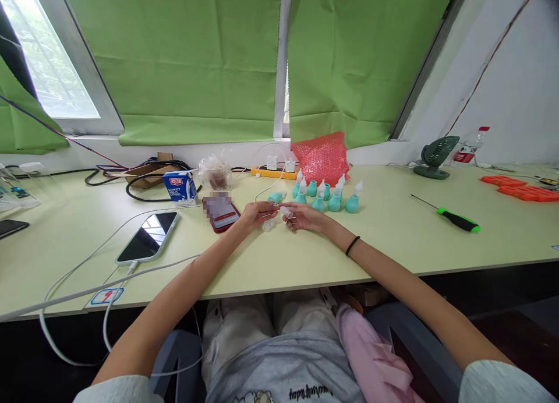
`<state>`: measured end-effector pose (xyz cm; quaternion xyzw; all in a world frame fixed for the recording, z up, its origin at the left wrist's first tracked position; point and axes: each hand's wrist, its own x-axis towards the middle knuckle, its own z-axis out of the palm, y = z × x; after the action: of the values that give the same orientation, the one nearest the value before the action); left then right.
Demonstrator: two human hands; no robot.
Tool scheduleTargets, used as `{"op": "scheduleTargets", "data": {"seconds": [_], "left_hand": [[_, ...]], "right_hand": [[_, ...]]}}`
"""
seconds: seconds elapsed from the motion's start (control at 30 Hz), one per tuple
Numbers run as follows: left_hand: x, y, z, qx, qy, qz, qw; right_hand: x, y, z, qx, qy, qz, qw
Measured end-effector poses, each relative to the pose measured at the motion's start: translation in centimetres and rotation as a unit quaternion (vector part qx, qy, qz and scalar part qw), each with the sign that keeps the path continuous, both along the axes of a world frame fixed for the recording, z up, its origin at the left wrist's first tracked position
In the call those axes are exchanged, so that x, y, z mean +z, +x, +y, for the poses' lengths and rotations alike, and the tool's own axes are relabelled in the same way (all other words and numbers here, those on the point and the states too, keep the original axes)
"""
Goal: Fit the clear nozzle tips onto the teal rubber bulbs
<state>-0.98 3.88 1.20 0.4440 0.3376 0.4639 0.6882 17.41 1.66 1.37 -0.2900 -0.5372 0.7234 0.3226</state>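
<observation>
Both my hands rest on the pale green table (393,240), fingertips meeting near the middle. My left hand (257,212) has its fingers curled around a small clear plastic piece (268,224). My right hand (303,216), a black band on its wrist, pinches another small clear tip (286,211). Just beyond my fingers stand several teal rubber bulbs with white nozzles (334,198), and one teal bulb (275,197) lies on its side by my left hand.
A red phone (222,215) lies left of my hands, a larger phone (148,237) on a white cable farther left. Milk carton (181,187), clear bag (215,173), red bubble wrap (323,156), power strip (273,171) stand behind. Green-handled screwdriver (454,218), fan (434,156), orange trays (519,188) at right.
</observation>
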Motion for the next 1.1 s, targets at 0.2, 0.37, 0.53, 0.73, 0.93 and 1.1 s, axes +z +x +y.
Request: {"op": "scheduleTargets", "data": {"seconds": [0.2,0.37,0.53,0.73,0.93,1.1], "left_hand": [[-0.1,0.0,0.2,0.002,-0.013,-0.003,1.000],[-0.2,-0.1,0.0,0.002,0.017,0.003,1.000],[0.1,0.1,-0.8,0.021,0.078,0.029,0.996],[0.4,0.5,-1.6,0.057,0.160,0.085,0.982],[0.6,0.9,-1.9,0.098,0.243,0.146,0.954],[0.5,1.0,-1.9,0.126,0.298,0.197,0.925]], "right_hand": [[0.1,0.0,-0.1,-0.008,0.004,-0.005,1.000],[0.0,-0.1,-0.2,-0.021,0.013,-0.003,1.000],[-0.1,-0.3,-0.1,-0.047,0.024,0.001,0.999],[-0.1,-0.4,0.0,-0.068,0.043,0.008,0.997],[0.1,-0.5,-0.4,-0.062,0.049,0.005,0.997],[0.1,-0.5,-0.3,-0.064,0.047,0.003,0.997]]}}
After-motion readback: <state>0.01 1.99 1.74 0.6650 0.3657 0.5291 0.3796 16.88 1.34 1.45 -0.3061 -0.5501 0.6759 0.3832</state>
